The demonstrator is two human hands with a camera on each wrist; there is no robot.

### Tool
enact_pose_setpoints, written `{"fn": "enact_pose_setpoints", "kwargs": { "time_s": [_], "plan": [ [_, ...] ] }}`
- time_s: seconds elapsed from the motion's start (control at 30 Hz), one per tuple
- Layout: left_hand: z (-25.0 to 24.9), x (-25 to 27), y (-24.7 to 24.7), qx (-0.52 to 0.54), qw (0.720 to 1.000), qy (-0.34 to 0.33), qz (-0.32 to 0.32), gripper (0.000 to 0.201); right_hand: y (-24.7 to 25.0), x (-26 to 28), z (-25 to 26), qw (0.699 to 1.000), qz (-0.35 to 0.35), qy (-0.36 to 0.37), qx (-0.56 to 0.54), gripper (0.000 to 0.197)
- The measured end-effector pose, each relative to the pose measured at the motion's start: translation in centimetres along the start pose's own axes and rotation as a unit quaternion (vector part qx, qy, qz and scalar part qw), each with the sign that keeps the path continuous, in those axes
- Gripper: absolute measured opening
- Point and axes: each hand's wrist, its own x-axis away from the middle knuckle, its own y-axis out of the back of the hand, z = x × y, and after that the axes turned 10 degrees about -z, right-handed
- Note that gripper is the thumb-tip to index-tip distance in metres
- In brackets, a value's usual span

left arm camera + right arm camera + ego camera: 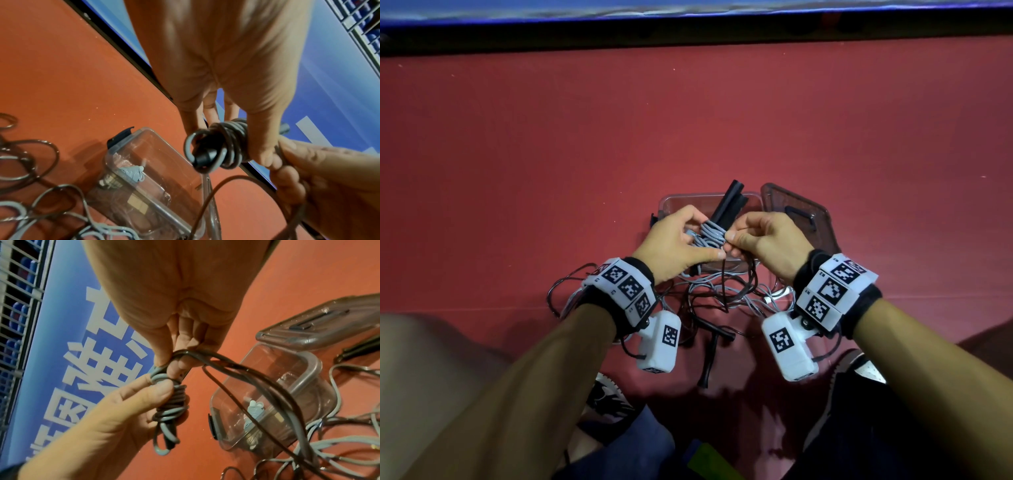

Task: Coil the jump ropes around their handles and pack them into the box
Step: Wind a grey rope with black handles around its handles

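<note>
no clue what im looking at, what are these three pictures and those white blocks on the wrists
No robot here: a person works with bare hands, wearing a camera on the head and one on each wrist. The white blocks with black patterns are those wrist cameras. The wide picture looks down from the head; the other two look along each hand. The left hand grips black jump rope handles wound with grey rope. The right hand pinches the rope beside the coil. Below them on the red floor sit a clear box, its lid, and loose tangled rope.
</note>
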Motion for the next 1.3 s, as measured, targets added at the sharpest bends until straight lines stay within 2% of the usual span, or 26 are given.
{"fn": "enact_pose_setpoints", "kwargs": {
  "time_s": [0.13, 0.27, 0.37, 0.5, 0.73, 0.8, 0.9, 0.97, 1.23, 1.3],
  "plan": [
    [-0.1, -0.1, 0.2, 0.034, 0.999, 0.030, -0.007, 0.051, 0.5, 0.1, 0.5, 0.998, 0.055, 0.020, 0.017, 0.012],
    [-0.4, 0.0, 0.4, 0.057, 0.997, 0.048, -0.006, 0.057, 0.8, 0.0, 0.6, 0.994, 0.090, 0.023, 0.055, 0.030],
    [-0.6, -0.1, 0.4, 0.077, 0.995, 0.062, -0.004, 0.051, 0.9, -0.2, 0.3, 0.992, 0.084, 0.037, 0.092, 0.026],
    [-1.0, 0.1, 0.5, 0.089, 0.993, 0.081, 0.020, 0.043, 0.4, -0.2, 0.1, 0.993, 0.042, 0.052, 0.101, 0.004],
    [-0.7, 0.0, 0.7, 0.130, 0.983, 0.127, 0.039, 0.044, 0.7, -0.4, 0.0, 0.988, 0.019, 0.083, 0.126, 0.028],
    [-0.6, 0.0, 0.7, 0.139, 0.980, 0.131, 0.050, 0.042, 0.9, -0.4, 0.0, 0.988, 0.022, 0.089, 0.127, 0.025],
    [-0.9, 0.1, 0.9, 0.175, 0.975, 0.128, 0.046, 0.036, 1.2, -0.6, 0.0, 0.988, 0.068, 0.078, 0.112, 0.015],
    [-1.0, 0.1, 1.0, 0.188, 0.973, 0.124, 0.044, 0.036, 1.3, -0.7, -0.1, 0.986, 0.084, 0.076, 0.124, 0.015],
    [-1.1, 0.2, 0.9, 0.216, 0.968, 0.105, 0.067, 0.035, 1.1, -0.8, -0.6, 0.987, 0.046, 0.072, 0.134, 0.007],
    [-1.3, 0.4, 0.7, 0.207, 0.971, 0.096, 0.066, 0.045, 1.1, -0.8, -0.7, 0.988, 0.037, 0.081, 0.129, 0.008]
  ]
}}
